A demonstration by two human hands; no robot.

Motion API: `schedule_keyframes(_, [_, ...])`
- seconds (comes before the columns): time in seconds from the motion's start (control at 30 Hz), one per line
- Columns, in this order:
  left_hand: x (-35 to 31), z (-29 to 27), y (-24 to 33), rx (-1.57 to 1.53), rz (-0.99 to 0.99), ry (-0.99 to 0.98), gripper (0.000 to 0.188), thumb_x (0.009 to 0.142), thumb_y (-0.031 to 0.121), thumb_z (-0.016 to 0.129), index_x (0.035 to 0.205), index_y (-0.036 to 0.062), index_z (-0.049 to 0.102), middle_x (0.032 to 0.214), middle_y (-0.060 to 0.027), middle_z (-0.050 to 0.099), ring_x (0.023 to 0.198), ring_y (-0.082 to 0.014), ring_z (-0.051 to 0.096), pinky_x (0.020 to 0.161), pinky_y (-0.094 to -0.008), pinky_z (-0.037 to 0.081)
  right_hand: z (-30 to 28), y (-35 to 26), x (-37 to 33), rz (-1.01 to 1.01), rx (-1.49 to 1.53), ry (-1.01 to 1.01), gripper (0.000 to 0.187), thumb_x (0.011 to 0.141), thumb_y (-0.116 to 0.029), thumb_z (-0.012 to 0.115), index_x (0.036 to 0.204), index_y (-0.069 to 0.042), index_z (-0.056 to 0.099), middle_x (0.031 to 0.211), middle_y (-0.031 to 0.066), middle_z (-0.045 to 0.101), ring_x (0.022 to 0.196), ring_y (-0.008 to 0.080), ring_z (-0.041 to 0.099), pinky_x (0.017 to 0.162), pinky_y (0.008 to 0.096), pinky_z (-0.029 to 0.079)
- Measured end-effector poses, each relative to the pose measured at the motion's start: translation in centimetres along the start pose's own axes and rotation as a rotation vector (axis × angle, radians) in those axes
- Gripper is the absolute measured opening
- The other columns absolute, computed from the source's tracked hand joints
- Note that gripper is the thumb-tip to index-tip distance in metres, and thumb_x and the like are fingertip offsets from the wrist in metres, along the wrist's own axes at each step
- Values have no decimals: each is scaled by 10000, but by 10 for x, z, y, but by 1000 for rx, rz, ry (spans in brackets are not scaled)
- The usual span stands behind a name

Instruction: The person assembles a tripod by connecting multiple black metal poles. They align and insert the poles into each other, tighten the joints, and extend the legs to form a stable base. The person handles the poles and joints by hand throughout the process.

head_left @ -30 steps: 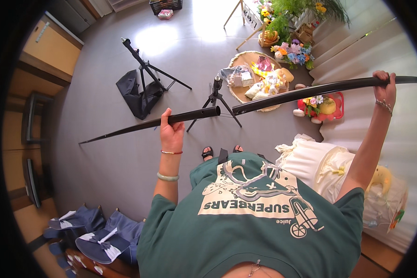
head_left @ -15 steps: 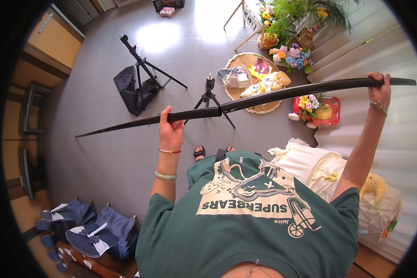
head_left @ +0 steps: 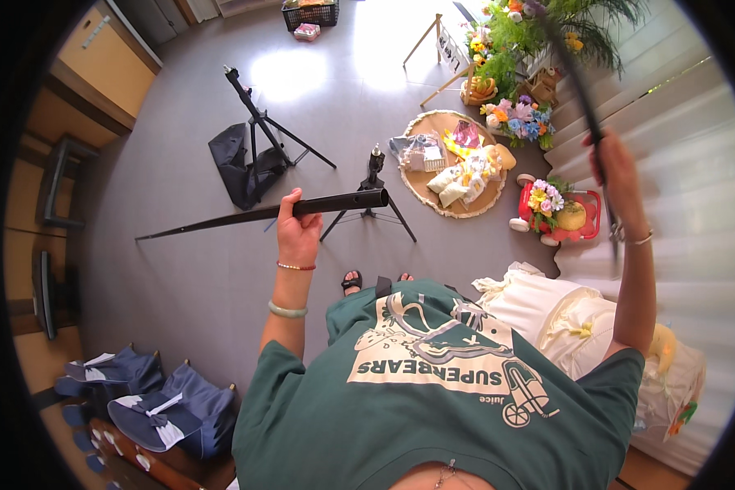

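My left hand (head_left: 299,226) is closed around a long black pole (head_left: 351,201), near its hollow end, which faces right. From there the pole runs out to the far left, looking thinner with distance. At the right, my right hand (head_left: 616,167) grips a second black pole (head_left: 576,77), blurred by motion and slanting from the flowers at the top down past my wrist. The two poles are apart. Beyond my left hand a small black tripod stand (head_left: 375,167) stands on the floor with its legs spread.
Another black tripod (head_left: 257,118) stands farther left beside a black cloth bag (head_left: 235,167). A round wooden board (head_left: 416,184) holds packages and soft items. Flowers (head_left: 523,118), a red toy cart (head_left: 580,220) and white drapery (head_left: 670,196) line the right. Blue-covered chairs (head_left: 208,408) stand lower left.
The poles, joined end to end before, are now separate. My right hand has swung its pole from nearly level to steeply slanted; my left hand has barely moved.
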State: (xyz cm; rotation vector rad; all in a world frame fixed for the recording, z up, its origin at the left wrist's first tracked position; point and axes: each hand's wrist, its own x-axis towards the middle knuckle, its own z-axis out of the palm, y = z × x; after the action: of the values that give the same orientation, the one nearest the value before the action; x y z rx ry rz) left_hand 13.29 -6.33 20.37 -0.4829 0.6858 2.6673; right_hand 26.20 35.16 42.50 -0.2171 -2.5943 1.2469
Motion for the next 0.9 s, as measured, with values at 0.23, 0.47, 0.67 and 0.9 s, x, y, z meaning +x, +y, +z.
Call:
schedule_keyframes(0.23, [3,5,15,-20,37,41,237,846,132,593,645,146,469,501,57,275,435,-68,223,506,-223,292,14,-25,-20,-430,-645,-118,216,825,-193,609,939,-23,541,756,139,506,670,350,490,612,396,404])
schedule_keyframes(0.47, [5,11,37,-2,68,-42,268,833,165,629,617,163,470,496,64,308,431,-68,253,529,-222,327,-3,-19,-19,-409,-697,-136,216,827,-210,602,914,-23,538,738,136,509,666,340,502,592,387,396])
schedule_keyframes(0.67, [4,24,40,-20,104,34,190,823,152,646,669,145,533,504,64,349,426,-67,260,537,-220,334,-3,-19,-12,-343,-690,-239,232,863,-255,565,831,-28,526,640,143,489,597,344,490,552,389,381])
schedule_keyframes(0.9, [6,23,40,-2,89,1,173,822,148,649,685,140,544,513,66,349,424,-64,250,529,-221,322,-2,-18,-5,-403,-770,-271,253,858,-278,570,821,-33,519,648,132,491,601,335,493,551,396,377])
